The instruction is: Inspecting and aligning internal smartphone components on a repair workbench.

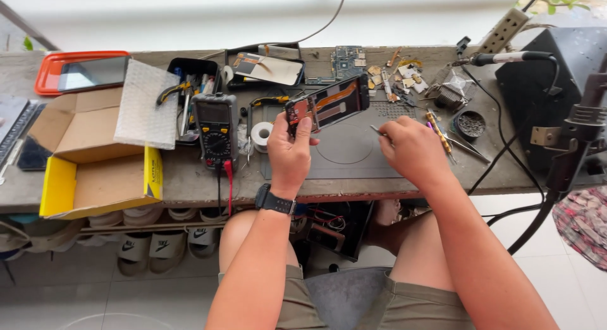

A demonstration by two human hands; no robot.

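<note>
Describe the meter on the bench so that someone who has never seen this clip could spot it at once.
Start at the open cardboard box on the bench's left side. Just right of it, beside the left hand, lies the multimeter: dark and upright, the only thing with a round dial and red and black leads.

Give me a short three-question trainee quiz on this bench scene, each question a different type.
1. True or false: the left hand holds the opened phone up off the grey mat.
2. Multiple choice: what stands just left of the left hand? A) a multimeter B) a kettle C) a laptop
3. Fill in: the right hand holds a thin metal ____ over the mat.

Key
1. True: the fingers grip the phone's lower end, its open back facing up.
2. A: the multimeter, with red and black leads hanging over the bench edge.
3. Tool, probably tweezers; only its tip shows.
</note>
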